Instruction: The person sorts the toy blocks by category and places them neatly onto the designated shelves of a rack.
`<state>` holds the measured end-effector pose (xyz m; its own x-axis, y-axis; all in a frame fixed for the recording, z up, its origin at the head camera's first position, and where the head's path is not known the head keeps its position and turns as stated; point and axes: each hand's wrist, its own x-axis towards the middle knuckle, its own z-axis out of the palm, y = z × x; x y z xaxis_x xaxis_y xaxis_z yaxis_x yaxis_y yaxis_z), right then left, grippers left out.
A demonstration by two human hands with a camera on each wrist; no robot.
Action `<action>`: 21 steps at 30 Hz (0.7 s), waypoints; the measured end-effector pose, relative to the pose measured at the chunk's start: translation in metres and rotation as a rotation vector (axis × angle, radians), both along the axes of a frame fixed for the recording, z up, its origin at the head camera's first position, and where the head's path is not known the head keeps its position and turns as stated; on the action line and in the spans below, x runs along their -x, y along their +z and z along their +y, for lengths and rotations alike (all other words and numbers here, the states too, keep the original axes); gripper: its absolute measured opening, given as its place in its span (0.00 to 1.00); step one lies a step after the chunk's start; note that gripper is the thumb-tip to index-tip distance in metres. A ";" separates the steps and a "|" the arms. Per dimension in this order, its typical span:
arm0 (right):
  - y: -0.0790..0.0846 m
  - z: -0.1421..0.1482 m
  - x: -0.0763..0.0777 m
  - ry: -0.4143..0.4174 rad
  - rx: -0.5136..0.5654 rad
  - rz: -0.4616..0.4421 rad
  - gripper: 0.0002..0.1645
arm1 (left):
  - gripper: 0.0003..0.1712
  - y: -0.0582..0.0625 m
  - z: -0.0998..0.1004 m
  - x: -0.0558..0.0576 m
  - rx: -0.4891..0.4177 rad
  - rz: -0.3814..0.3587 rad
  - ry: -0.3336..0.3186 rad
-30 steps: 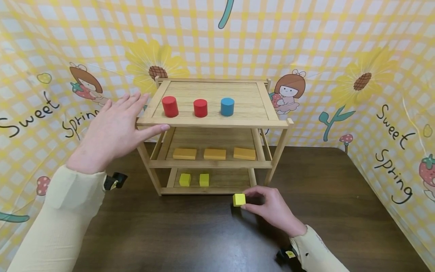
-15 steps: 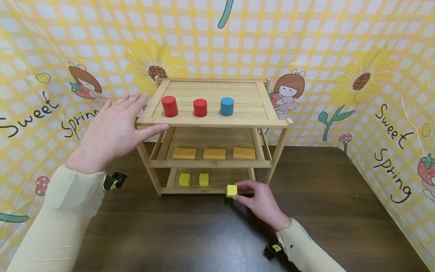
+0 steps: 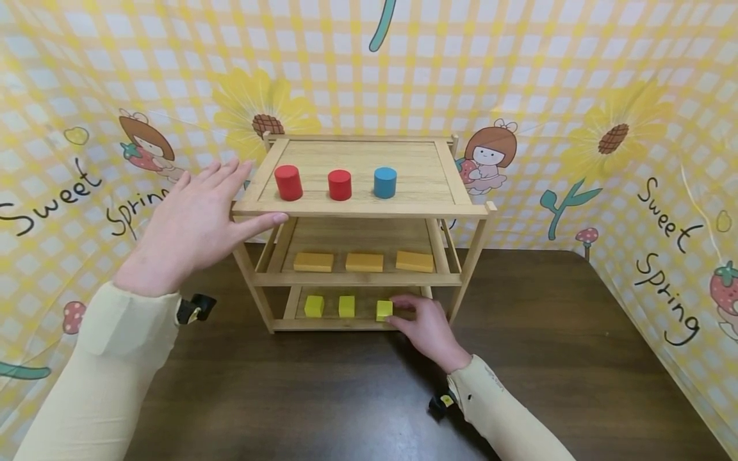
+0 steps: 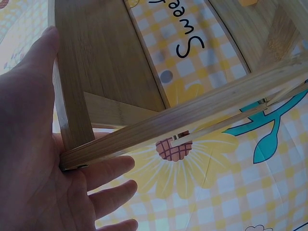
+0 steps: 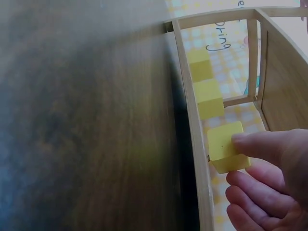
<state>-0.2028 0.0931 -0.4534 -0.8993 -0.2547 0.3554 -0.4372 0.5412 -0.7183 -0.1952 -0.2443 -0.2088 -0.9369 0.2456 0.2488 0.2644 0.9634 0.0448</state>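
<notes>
My right hand (image 3: 425, 326) pinches a yellow cube (image 3: 384, 311) between thumb and fingers at the right part of the bottom shelf, just behind its front rail. In the right wrist view the thumb presses on the face of that cube (image 5: 226, 142). Two more yellow cubes (image 3: 314, 306) sit in a row to its left. My left hand (image 3: 193, 221) lies at the top front left corner of the wooden rack (image 3: 369, 209), fingers spread and thumb along the front edge. The left wrist view has the rack's corner (image 4: 77, 156) against the palm, fingers stretched out below it.
On the top shelf stand two red cylinders (image 3: 288, 183) and a blue cylinder (image 3: 385, 183). Several tiers make up the rack; the middle one holds three orange flat blocks (image 3: 364, 262). A dark wooden table (image 3: 277, 397) lies under it, and a checked cloth (image 3: 369, 83) hangs behind.
My right hand has carried the yellow cube leftward and away from me, from in front of the rack to over the bottom shelf. The left hand has stayed in place.
</notes>
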 end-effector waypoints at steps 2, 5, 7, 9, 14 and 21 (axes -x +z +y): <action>-0.001 -0.001 0.002 0.000 -0.004 -0.006 0.19 | 0.61 0.000 0.000 0.000 0.000 -0.001 0.001; -0.001 -0.002 0.003 0.004 -0.010 -0.015 0.19 | 0.61 0.000 0.000 0.001 0.001 -0.004 0.003; -0.001 -0.003 0.005 0.008 -0.012 -0.023 0.19 | 0.61 -0.001 -0.001 0.001 -0.001 -0.006 0.005; -0.002 -0.003 0.006 0.009 -0.013 -0.032 0.20 | 0.62 -0.001 -0.001 0.001 -0.002 -0.008 0.007; -0.002 -0.004 0.008 0.012 -0.021 -0.049 0.21 | 0.62 -0.002 -0.001 0.001 -0.006 -0.013 0.008; 0.000 -0.003 0.006 0.002 -0.058 -0.052 0.23 | 0.62 -0.002 -0.001 0.000 -0.008 -0.013 0.006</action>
<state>-0.2086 0.0899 -0.4530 -0.9158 -0.2754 0.2924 -0.4009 0.5820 -0.7075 -0.1956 -0.2451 -0.2104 -0.9414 0.2384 0.2385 0.2584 0.9644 0.0561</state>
